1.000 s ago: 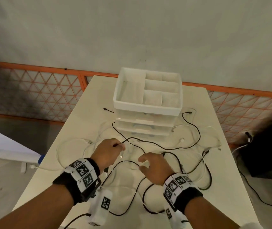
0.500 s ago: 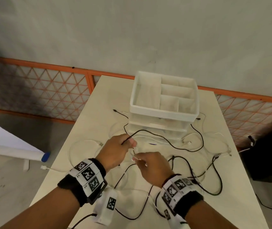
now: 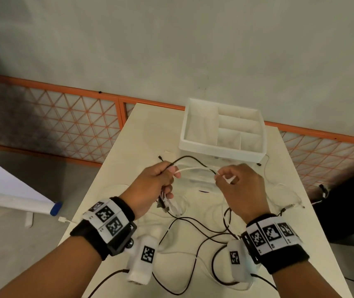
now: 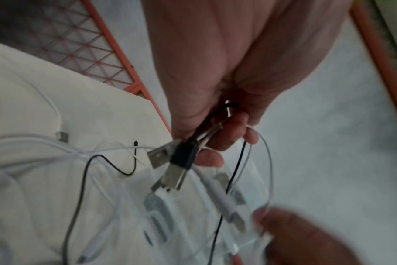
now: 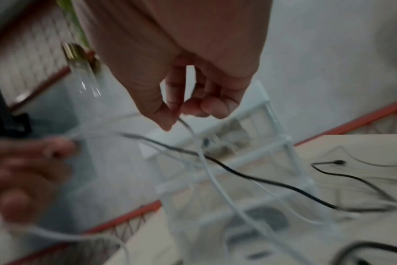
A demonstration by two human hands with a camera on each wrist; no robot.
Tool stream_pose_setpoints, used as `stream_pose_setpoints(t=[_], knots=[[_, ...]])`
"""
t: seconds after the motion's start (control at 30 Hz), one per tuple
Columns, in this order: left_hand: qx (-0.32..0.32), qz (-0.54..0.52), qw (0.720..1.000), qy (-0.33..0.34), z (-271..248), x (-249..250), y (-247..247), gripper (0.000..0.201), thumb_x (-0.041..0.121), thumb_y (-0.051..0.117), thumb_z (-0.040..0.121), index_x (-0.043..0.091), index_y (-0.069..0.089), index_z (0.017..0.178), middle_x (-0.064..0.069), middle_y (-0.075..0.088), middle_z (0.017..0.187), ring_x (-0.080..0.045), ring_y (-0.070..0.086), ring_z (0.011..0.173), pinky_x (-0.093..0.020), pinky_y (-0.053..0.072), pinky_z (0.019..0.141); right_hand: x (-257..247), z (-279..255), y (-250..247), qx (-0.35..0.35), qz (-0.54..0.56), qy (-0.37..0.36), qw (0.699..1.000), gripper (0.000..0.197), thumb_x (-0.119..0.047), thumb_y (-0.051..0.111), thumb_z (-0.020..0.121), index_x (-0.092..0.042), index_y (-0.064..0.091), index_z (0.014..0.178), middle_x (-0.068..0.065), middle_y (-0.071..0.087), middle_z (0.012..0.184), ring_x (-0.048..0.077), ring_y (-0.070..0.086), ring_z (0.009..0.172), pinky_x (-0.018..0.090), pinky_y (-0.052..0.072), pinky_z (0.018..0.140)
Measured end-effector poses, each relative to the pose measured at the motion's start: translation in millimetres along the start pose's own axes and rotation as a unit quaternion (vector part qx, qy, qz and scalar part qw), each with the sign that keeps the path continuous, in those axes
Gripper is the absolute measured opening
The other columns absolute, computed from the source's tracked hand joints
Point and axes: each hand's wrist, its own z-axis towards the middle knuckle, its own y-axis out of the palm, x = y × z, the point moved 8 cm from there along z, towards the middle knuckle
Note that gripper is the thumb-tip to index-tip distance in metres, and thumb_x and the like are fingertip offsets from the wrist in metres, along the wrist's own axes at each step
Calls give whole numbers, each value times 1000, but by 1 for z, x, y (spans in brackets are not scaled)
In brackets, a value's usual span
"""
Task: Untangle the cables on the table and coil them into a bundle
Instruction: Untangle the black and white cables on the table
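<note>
Black and white cables lie tangled over the white table (image 3: 141,134). My left hand (image 3: 161,181) is raised above it and grips a bunch of cable ends. Their USB plugs (image 4: 175,166) stick out below the fist in the left wrist view. A white cable (image 3: 195,169) and a black cable (image 3: 190,158) arc from that fist over to my right hand (image 3: 225,177). The right hand (image 5: 177,111) pinches the white cable (image 5: 215,182) between thumb and fingertips, and the cable hangs down from there. More black cable (image 3: 195,224) loops lie on the table under both wrists.
A white compartment organizer (image 3: 223,130) on clear drawers stands at the back of the table, just beyond my hands. An orange mesh fence (image 3: 64,123) runs behind the table. A black object (image 3: 348,203) sits off the right edge.
Both hands have lifted off the table and moved apart. The right hand has taken hold of a white cable and the strands now stretch between the two hands.
</note>
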Motion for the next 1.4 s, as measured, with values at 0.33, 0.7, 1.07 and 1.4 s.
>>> stream_pose_setpoints(t=[0.33, 0.7, 1.07, 1.4], knots=[[41, 81, 995, -36, 11, 2, -26, 30, 25, 44, 104, 9, 65, 92, 3, 43, 66, -15, 45, 60, -33, 52, 62, 111, 2, 10, -72, -42, 225, 971, 37, -47, 56, 96, -20, 74, 79, 4, 74, 79, 27, 69, 85, 36, 54, 82], [131, 79, 988, -9, 18, -10, -37, 25, 18, 44, 104, 7, 57, 85, 4, 27, 51, -13, 21, 45, -22, 23, 41, 96, 23, -43, -43, -92, 207, 973, 34, -63, 49, 93, -33, 66, 93, 2, 76, 98, 28, 70, 94, 32, 47, 79], [-7, 68, 997, 39, 10, 16, 66, 23, 40, 47, 101, 29, 62, 88, 10, 43, 45, -10, 26, 37, -22, 24, 41, -92, 3, -39, -150, 281, -82, 944, 32, -27, 45, 106, -13, 70, 94, 12, 69, 83, 19, 60, 64, 27, 48, 62], [2, 156, 975, -157, 16, -88, 26, 37, 36, 41, 103, 12, 54, 77, 5, 49, 46, -9, 24, 33, -17, 18, 38, 42, 46, -93, 53, 77, 114, 989, 32, -9, 48, 87, -34, 66, 78, -13, 69, 89, 22, 70, 80, 43, 57, 75]])
